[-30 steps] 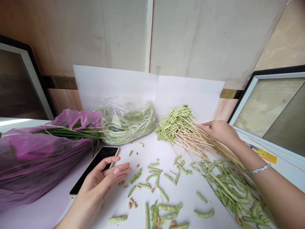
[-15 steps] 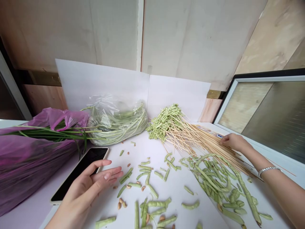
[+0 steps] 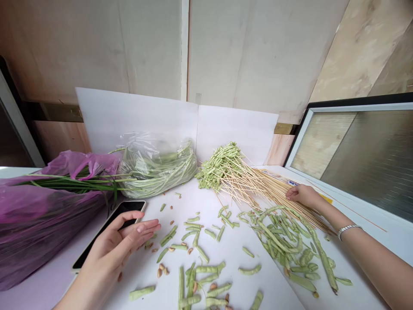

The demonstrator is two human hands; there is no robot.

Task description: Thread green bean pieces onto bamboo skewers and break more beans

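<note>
- Reaching out to the side, our R hand (image 3: 301,196) has its fingertips drawn together at a bundle of thin tan wooden skewers (image 3: 274,187); can't tell if it's got hold of one.
- Skewers lie roughly side by side, far ends at a heap of short green bean pieces (image 3: 222,163), prob. so the bare sticks stay within reach.
- Our L hand (image 3: 116,244) is half open, nothing held, overlapping a black-screened phone in a pale case (image 3: 121,211) in view; can't tell re touching.
- Cut green pods (image 3: 209,268) & small brown seeds (image 3: 166,271) lie scattered mid-front; a tangled pile of longer green pods (image 3: 281,232) sits just beside the skewers, prob. to keep the lots apart.
- Back L: clear plastic bag of long green beans (image 3: 161,174), next to a purple plastic bag w/ green stalks (image 3: 48,232), set aside for elbow room, we'd guess.
- Surface: white worktop (image 3: 238,288); upright white sheets (image 3: 138,116) vs. grey panelled wall (image 3: 155,47); framed glass pane (image 3: 355,142) R.
</note>
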